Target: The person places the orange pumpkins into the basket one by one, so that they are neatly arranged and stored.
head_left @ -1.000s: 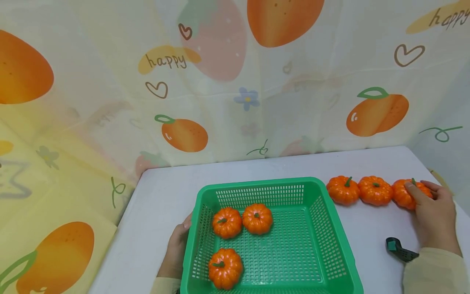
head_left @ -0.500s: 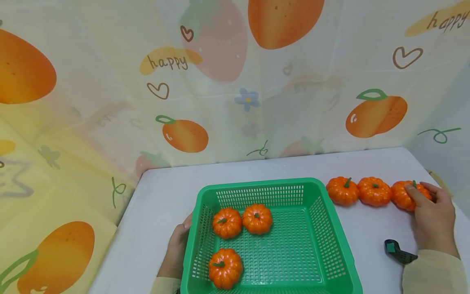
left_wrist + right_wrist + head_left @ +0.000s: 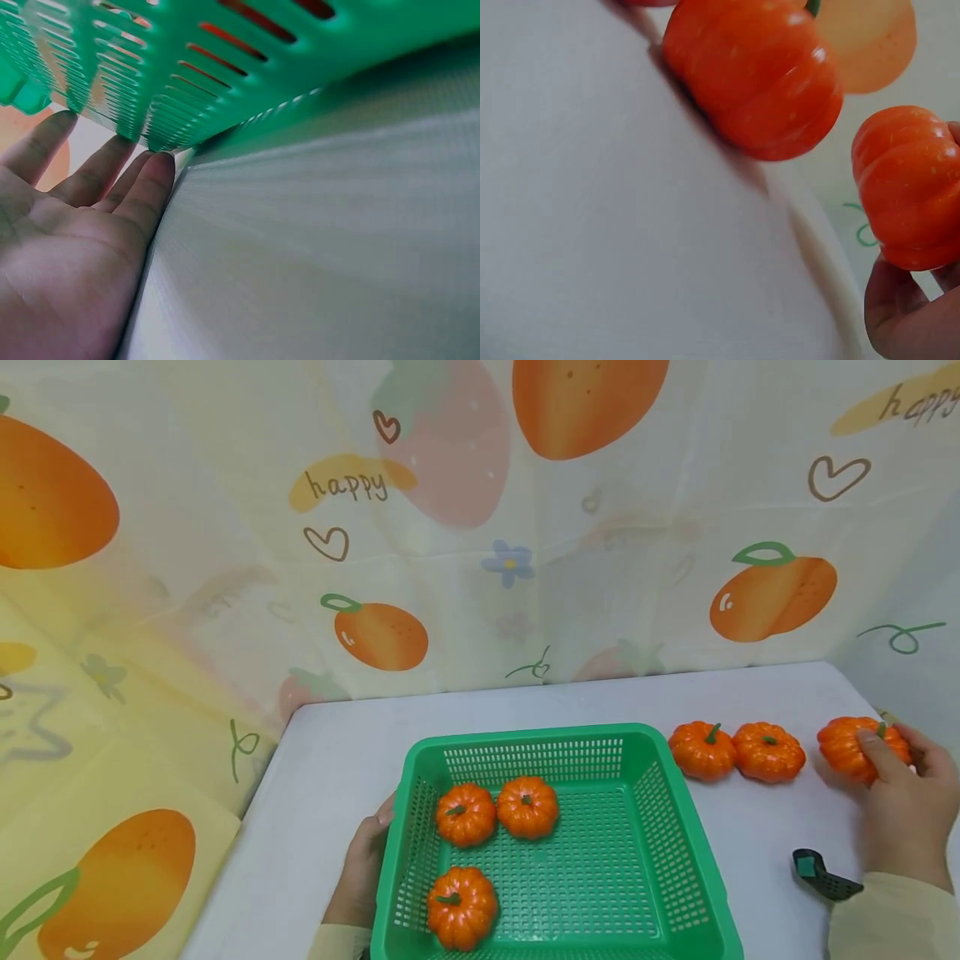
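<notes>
glossy pumpkins, perforated plastic basket, cloth backdrop

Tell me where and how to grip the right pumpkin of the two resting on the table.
I'd pinch the right pumpkin across its rounded near and far sides, coming from the right: it is squat, its left side sits close against the neighbouring pumpkin, and a gap parts it from the held pumpkin.

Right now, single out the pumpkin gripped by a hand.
The rightmost pumpkin in the head view, held in the right hand; three others sit in the basket, two on the table.
</notes>
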Available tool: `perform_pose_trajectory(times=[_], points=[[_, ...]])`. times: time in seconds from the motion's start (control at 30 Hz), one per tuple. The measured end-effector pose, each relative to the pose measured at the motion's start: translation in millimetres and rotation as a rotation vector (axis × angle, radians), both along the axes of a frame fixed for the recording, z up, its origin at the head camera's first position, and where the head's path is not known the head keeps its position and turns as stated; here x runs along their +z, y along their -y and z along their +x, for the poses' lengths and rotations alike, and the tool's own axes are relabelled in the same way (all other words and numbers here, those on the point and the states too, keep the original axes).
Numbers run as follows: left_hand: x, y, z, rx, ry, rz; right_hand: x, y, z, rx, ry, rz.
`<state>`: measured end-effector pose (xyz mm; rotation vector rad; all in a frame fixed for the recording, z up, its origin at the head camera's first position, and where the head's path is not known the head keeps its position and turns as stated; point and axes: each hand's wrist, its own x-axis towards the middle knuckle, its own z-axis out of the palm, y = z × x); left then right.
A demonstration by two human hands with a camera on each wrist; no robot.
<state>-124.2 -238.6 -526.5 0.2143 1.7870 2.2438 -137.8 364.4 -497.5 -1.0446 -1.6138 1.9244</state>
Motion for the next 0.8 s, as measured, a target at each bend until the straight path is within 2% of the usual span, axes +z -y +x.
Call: perform_pose_trajectory(times=[0.13,0.27,0.47,0.8], points=[[-1.2,0.9,-2.8,-0.022,-0.034,0.019,9.3,3.0,1.7,-0.008,-0.044,-0.02],[-1.6,1.3,-2.8,-0.024,-0.029,0.028,15.2,7.0,0.4,-0.005,-0.076,-0.03],[0.9,0.4,-0.1,-0.025,0.001,0.024,21.4,11.6,-4.4,0.04,-0.08,0.03],[3.9,3.1,-2.2,-0.092,0.01,0.051,33.8,22.7,-6.7,0.115,-0.109,0.114]])
